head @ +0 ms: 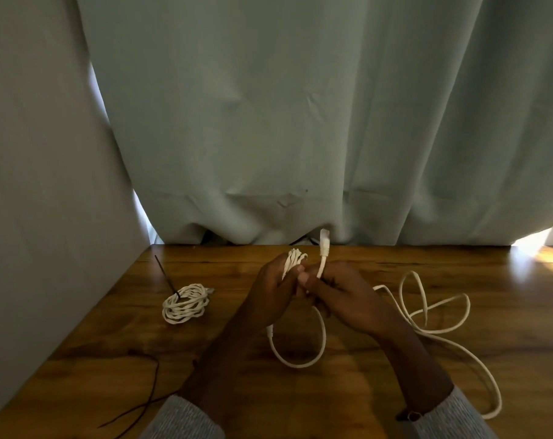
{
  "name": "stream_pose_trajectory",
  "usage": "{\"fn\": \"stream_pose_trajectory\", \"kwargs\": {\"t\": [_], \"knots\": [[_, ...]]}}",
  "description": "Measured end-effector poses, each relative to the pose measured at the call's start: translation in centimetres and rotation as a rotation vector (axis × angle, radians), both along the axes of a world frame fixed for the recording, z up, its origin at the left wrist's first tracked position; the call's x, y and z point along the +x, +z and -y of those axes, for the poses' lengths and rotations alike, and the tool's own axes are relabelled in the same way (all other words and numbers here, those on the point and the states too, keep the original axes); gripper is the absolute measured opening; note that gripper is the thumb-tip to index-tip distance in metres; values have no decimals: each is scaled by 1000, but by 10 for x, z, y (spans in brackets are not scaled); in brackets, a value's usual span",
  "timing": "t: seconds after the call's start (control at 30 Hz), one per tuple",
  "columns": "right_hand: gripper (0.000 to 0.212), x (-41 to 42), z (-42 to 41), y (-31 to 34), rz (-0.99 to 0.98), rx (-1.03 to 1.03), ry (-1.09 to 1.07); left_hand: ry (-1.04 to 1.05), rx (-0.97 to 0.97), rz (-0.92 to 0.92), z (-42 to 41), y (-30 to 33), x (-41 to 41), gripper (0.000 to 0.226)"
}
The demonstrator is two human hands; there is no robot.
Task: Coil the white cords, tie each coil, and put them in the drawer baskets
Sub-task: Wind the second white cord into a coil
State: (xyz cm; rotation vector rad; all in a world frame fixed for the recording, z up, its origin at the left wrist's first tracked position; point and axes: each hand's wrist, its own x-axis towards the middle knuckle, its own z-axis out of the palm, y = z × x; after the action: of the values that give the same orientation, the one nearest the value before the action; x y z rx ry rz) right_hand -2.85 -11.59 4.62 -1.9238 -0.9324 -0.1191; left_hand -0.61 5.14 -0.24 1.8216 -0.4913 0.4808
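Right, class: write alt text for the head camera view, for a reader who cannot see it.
Two hands work above a wooden table: the left hand grips a bundle of white cord loops, the right hand pinches the cord's plug end. A tied coil lies left; loose cord trails right.

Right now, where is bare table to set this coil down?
Bare wood lies between the tied coil and the left hand, and along the table's far edge by the curtain. Right of the right hand, loose cord crowds it.
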Motion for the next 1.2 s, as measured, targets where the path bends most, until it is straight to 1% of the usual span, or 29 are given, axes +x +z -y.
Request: {"fn": "stream_pose_trajectory", "kwargs": {"t": [0.07, 0.2, 0.33, 0.4, 0.47, 0.53, 0.63, 0.73, 0.8, 0.87, 0.9, 0.97, 1.03, 1.07, 1.1, 1.13, 1.17, 1.2], "knots": [[22, 1, 0, 0, -19, 60, -23, -50, 6, 8, 2, 2, -1, 23], [12, 0, 1, 2, -76, 138, -2, -234, -50, -65, 10, 8, -8, 23], [20, -2, 6, 3, -202, 190, 126, -284, -125, -93, 15, 15, -14, 21], [28, -2, 4, 3, -251, 222, 150, -337, -130, -129, 16, 15, -15, 25], [35, 0, 5, 3, -286, 311, 85, -383, -124, -206, 17, 15, -17, 34], [34, 4, 11, 6, -304, 400, -31, -369, -126, -287, 18, 15, -21, 31], [39, 12, 22, 6, -353, 456, -136, -314, -153, -373, 22, 16, -23, 32], [41, 16, 25, 5, -425, 470, -173, -337, -250, -437, 27, 20, -28, 41], [43, 15, 23, 5, -432, 414, -230, -370, -252, -424, 25, 21, -29, 40], [51, 16, 21, 3, -393, 351, -314, -387, -218, -377, 23, 19, -29, 28], [59, 18, 21, 0, -363, 325, -364, -373, -215, -370, 22, 19, -29, 23], [75, 22, 20, -5, -264, 242, -501, -349, -235, -363, 19, 19, -28, 22], [80, 24, 20, -10, -106, 98, -683, -359, -260, -350, 15, 19, -27, 24], [79, 25, 19, -12, -19, 38, -760, -384, -285, -352, 11, 17, -25, 26], [71, 26, 19, -14, 76, 19, -793, -422, -319, -357, 8, 16, -24, 30], [59, 27, 17, -15, 157, 33, -775, -456, -357, -364, 5, 14, -22, 32], [47, 26, 15, -15, 207, 69, -702, -490, -406, -371, 3, 13, -21, 32], [42, 25, 11, -15, 190, 114, -576, -524, -466, -373, 3, 12, -20, 30]]}}
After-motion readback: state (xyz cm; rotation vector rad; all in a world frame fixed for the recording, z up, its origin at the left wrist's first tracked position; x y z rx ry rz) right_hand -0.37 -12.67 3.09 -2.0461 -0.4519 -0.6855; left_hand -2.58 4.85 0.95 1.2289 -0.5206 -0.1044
